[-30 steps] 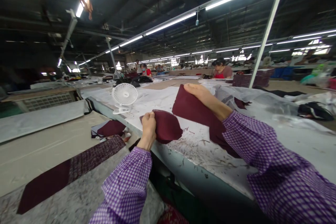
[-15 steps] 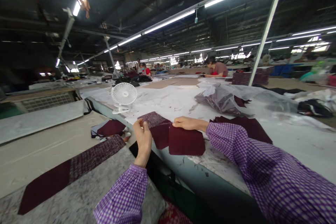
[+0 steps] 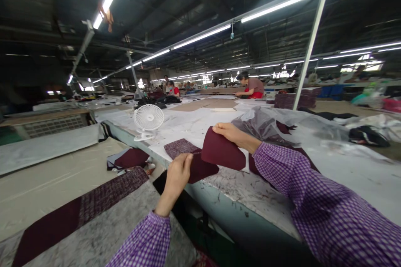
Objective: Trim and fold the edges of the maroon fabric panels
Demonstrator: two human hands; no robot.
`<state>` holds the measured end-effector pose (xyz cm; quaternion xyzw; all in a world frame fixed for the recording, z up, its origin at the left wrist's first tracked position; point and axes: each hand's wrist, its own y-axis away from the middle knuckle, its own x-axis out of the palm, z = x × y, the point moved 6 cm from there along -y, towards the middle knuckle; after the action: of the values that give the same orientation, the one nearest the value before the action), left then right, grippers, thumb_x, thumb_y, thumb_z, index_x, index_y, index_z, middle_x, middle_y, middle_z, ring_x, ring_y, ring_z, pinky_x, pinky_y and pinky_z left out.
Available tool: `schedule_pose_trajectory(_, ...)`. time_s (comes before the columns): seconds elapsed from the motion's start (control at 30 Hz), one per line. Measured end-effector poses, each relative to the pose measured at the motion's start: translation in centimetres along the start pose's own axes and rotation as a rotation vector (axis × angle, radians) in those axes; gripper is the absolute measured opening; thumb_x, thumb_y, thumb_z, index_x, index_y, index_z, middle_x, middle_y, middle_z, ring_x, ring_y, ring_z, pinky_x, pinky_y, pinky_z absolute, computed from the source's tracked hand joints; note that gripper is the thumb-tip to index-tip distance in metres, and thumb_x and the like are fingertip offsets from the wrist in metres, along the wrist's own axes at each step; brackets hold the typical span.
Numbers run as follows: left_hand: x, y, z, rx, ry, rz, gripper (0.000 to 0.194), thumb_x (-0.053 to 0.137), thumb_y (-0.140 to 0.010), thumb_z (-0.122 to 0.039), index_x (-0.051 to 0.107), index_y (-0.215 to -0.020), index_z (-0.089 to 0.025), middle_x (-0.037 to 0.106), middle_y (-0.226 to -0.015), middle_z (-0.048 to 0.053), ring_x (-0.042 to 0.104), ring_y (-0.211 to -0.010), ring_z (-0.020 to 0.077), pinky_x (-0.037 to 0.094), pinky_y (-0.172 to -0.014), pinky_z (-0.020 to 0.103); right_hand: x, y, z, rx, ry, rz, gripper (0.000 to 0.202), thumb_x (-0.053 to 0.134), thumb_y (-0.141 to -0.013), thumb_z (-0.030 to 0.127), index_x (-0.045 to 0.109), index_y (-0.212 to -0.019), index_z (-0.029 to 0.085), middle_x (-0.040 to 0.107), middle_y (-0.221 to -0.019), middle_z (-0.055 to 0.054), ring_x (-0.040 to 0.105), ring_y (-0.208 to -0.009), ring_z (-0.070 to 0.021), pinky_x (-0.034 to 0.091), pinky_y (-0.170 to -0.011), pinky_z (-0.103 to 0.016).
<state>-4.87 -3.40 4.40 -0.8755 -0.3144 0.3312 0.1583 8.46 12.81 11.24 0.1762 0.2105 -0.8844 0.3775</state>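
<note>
My right hand [image 3: 232, 133] pinches the top corner of a maroon fabric piece [image 3: 222, 152], which hangs tilted above the near edge of the white table. My left hand [image 3: 179, 172] is closed at the side of another maroon piece [image 3: 202, 169] with a speckled end [image 3: 180, 147]; what its fingertips hold, if anything, is hidden. More maroon fabric [image 3: 307, 159] lies behind my right forearm. At the lower left, a long piece, part plain maroon [image 3: 50, 229] and part speckled, rests on a grey mottled surface.
A small white fan [image 3: 148, 117] stands at the table's left edge. Clear plastic wrapping [image 3: 316, 127] lies on the right of the white table [image 3: 200, 121]. A small fabric pile [image 3: 130, 158] sits on the left surface. A person [image 3: 250, 85] leans over the far table.
My right hand has lifted its maroon piece up, and the piece now tilts. My left hand has moved slightly right, its fingers now closed together. The view has shifted slightly.
</note>
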Motion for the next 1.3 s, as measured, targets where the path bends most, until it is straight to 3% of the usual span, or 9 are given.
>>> schedule_pose_trajectory(0.1, 1.4, 1.4, -0.5, -0.392, 0.478, 0.159, 0.064, 0.036, -0.084, -0.067, 0.066, -0.075, -0.012, 0.068, -0.065, 0.013, 0.065, -0.059, 0.0211, 0.053, -0.060, 0.033, -0.1, 1.5, 3.0, -0.265, 0.327, -0.202, 0.027, 0.047, -0.090, 0.033, 0.049, -0.069, 0.016, 0.052, -0.064, 0.001, 0.043, -0.057, -0.0094, 0.029, -0.054, -0.023)
schedule_pose_trajectory(0.2, 2.7, 2.8, -3.0, -0.543, 0.912, 0.361, 0.070, 0.035, -0.083, -0.071, 0.066, -0.085, -0.008, 0.070, -0.079, 0.017, 0.068, -0.068, 0.0220, 0.056, -0.064, 0.034, 2.1, 4.3, 5.7, -0.539, 0.732, -0.265, 0.024, 0.045, -0.094, 0.030, 0.060, -0.081, 0.016, 0.062, -0.081, -0.002, 0.049, -0.065, -0.0105, 0.026, -0.056, -0.025)
schedule_pose_trajectory(0.3, 2.7, 3.5, -3.3, -0.603, 1.016, 0.397, 0.067, 0.036, -0.085, -0.068, 0.062, -0.103, -0.009, 0.069, -0.097, 0.018, 0.068, -0.081, 0.0244, 0.058, -0.063, 0.037, 4.4, 7.1, 7.8, -0.750, 1.009, -0.218, 0.029, 0.038, -0.098, 0.029, 0.064, -0.089, 0.019, 0.064, -0.090, -0.002, 0.049, -0.065, -0.0096, 0.021, -0.052, -0.026)
schedule_pose_trajectory(0.47, -0.9, 3.8, -0.4, -0.508, 0.668, -0.096, 0.049, 0.059, -0.078, -0.059, 0.057, -0.096, -0.014, 0.067, -0.097, 0.013, 0.067, -0.077, 0.0211, 0.055, -0.052, 0.027, 3.1, 7.8, 9.7, -0.786, 1.140, -0.364, 0.033, 0.036, -0.100, 0.030, 0.064, -0.089, 0.016, 0.062, -0.088, -0.003, 0.047, -0.063, -0.0088, 0.021, -0.051, -0.027)
schedule_pose_trajectory(0.63, 1.2, 5.1, -3.9, -0.624, 1.095, 0.370, 0.056, 0.051, -0.081, -0.063, 0.060, -0.095, -0.010, 0.070, -0.091, 0.017, 0.069, -0.084, 0.0275, 0.059, -0.063, 0.039, 5.4, 9.6, 9.8, -1.059, 1.185, -0.342, 0.027, 0.039, -0.097, 0.019, 0.063, -0.085, 0.017, 0.061, -0.082, -0.002, 0.047, -0.063, -0.0098, 0.024, -0.051, -0.027)
schedule_pose_trajectory(0.73, 1.2, 5.0, -5.4, -0.595, 1.262, 0.355, 0.030, 0.068, -0.076, -0.038, 0.063, -0.090, -0.013, 0.070, -0.080, 0.006, 0.067, -0.069, 0.0171, 0.057, -0.059, 0.028, 8.5, 12.2, 9.5, -1.215, 1.130, -0.171, 0.024, 0.042, -0.096, 0.019, 0.062, -0.083, 0.016, 0.060, -0.079, -0.001, 0.048, -0.063, -0.0108, 0.029, -0.053, -0.026)
schedule_pose_trajectory(0.93, 0.4, 5.3, -4.8, -0.477, 1.041, 0.342, 0.026, 0.072, -0.062, -0.009, 0.066, -0.087, -0.015, 0.067, -0.071, -0.001, 0.060, -0.054, 0.0080, 0.047, -0.049, 0.015, 8.5, 14.6, 9.5, -1.045, 0.758, 0.326, 0.033, 0.048, -0.094, 0.043, 0.064, -0.093, 0.014, 0.064, -0.081, -0.004, 0.057, -0.070, -0.0110, 0.041, -0.060, -0.023)
schedule_pose_trajectory(1.17, 0.6, 5.6, -5.5, -0.372, 0.921, 0.418, 0.022, 0.069, -0.071, -0.016, 0.069, -0.093, -0.016, 0.072, -0.085, 0.002, 0.067, -0.077, 0.0142, 0.049, -0.065, 0.019, 2.8, 13.3, 9.4, -0.832, 0.466, 0.011, 0.026, 0.058, -0.089, 0.033, 0.062, -0.106, 0.014, 0.066, -0.100, -0.009, 0.061, -0.086, -0.0150, 0.047, -0.075, -0.027)
schedule_pose_trajectory(1.3, 1.6, 6.4, -5.6, -0.351, 0.852, 0.567, 0.024, 0.070, -0.075, -0.022, 0.070, -0.098, -0.017, 0.073, -0.095, 0.006, 0.067, -0.087, 0.0182, 0.050, -0.077, 0.025, 2.9, 11.5, 6.0, -0.433, 0.469, 0.204, 0.044, 0.063, -0.082, 0.028, 0.053, -0.122, 0.015, 0.065, -0.085, -0.003, 0.059, -0.072, -0.0141, 0.045, -0.067, -0.027)
